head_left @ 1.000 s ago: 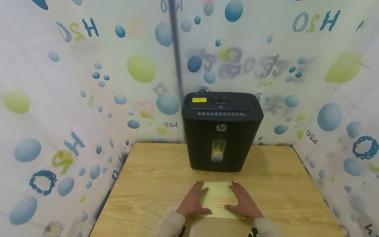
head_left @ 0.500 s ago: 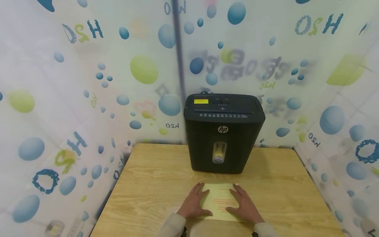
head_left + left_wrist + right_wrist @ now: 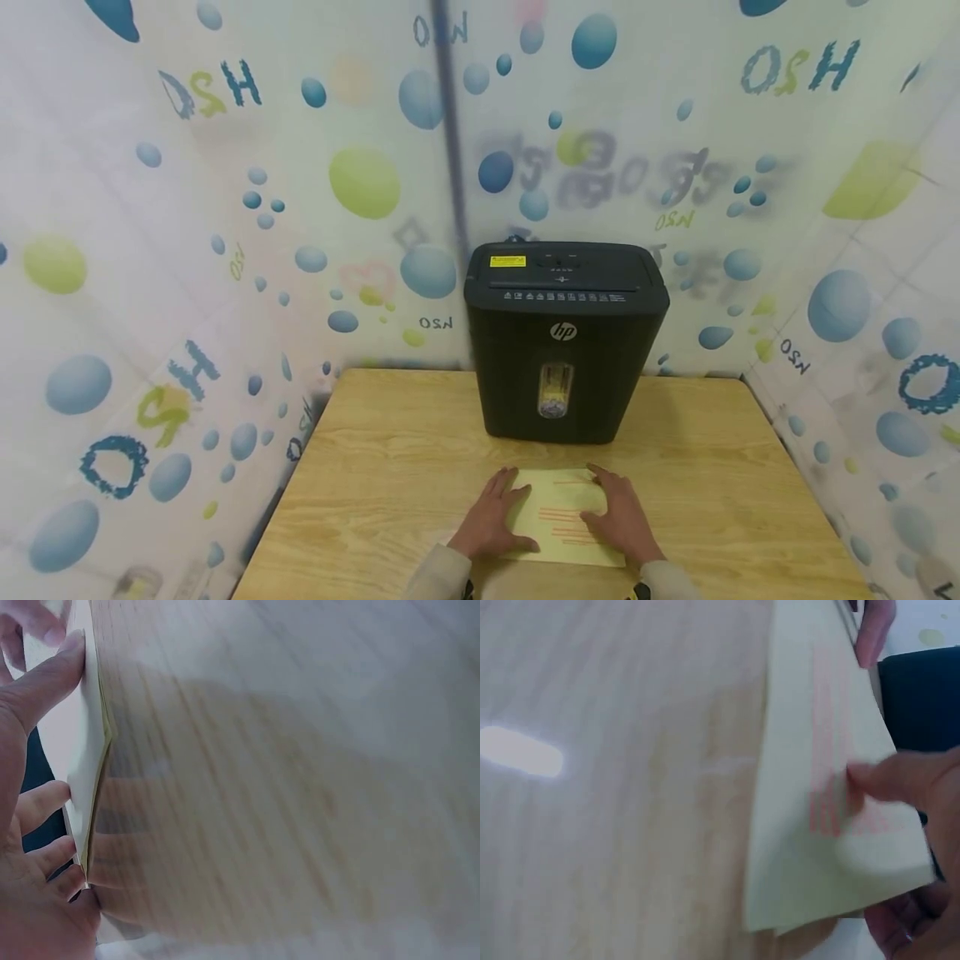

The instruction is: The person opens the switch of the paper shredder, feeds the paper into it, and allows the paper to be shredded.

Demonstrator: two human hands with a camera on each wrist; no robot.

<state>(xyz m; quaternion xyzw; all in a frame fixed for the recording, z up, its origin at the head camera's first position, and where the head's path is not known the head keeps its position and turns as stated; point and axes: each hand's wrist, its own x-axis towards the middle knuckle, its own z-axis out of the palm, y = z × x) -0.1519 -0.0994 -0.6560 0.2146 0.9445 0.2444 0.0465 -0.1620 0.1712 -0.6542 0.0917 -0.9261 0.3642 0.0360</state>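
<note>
Pale yellow paper [image 3: 558, 525] with reddish printed lines lies on the table in front of me. Its edge shows more than one layer in the wrist views; whether it is folded or stacked I cannot tell. My left hand [image 3: 487, 521] holds the left side, thumb on top and fingers along the edge. On the right side, my right hand [image 3: 624, 518] grips the paper, its thumb over the printed lines and its fingers around the edge, partly hidden. The right wrist view shows a corner of the paper [image 3: 795, 892] raised slightly off the table.
Behind the paper stands a black HP paper shredder [image 3: 566, 375], with a small window [image 3: 555, 392] showing shreds inside. The wooden table [image 3: 390, 467] meets a patterned curtain [image 3: 360, 275] at the back and sides.
My right hand has shifted slightly, its thumb a little farther right on the paper and its fingers more bent at the edge. The left hand stays at its side of the paper.
</note>
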